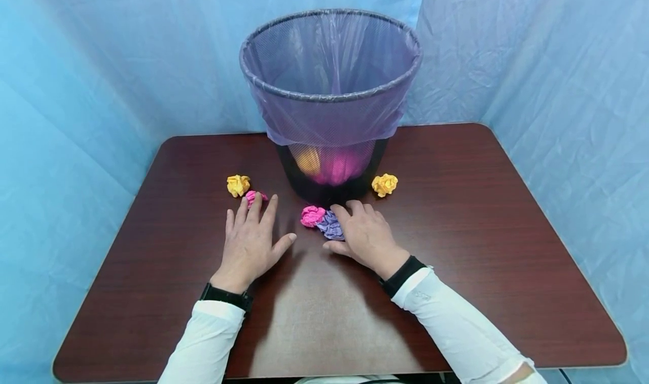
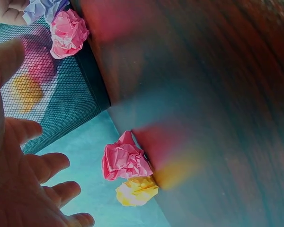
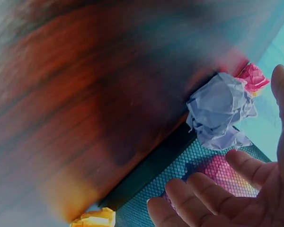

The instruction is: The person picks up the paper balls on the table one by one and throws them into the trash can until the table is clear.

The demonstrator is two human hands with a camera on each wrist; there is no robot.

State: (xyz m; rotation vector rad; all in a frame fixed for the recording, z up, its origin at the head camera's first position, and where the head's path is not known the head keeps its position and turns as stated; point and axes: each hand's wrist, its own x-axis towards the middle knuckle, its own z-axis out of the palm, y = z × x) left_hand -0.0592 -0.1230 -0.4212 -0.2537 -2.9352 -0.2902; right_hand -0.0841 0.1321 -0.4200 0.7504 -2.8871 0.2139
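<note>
My left hand [image 1: 252,232] lies flat on the dark wooden table [image 1: 167,271] with fingers spread, its fingertips beside a pink paper ball [image 1: 252,195] [image 2: 124,158]. A yellow ball [image 1: 238,185] [image 2: 137,190] sits just beyond that pink one. My right hand [image 1: 365,232] [image 3: 227,201] hovers with relaxed fingers next to a purple crumpled ball [image 1: 330,225] [image 3: 220,109] and is not gripping it. Another pink ball [image 1: 312,215] [image 2: 67,32] touches the purple one. A black mesh bin [image 1: 329,80] with a purple liner stands just behind, with pink and yellow paper inside.
A second yellow ball [image 1: 385,184] [image 3: 97,218] lies right of the bin's base. Blue cloth [image 1: 547,63] hangs behind and on both sides of the table. The table's near edge [image 1: 324,370] runs below my forearms.
</note>
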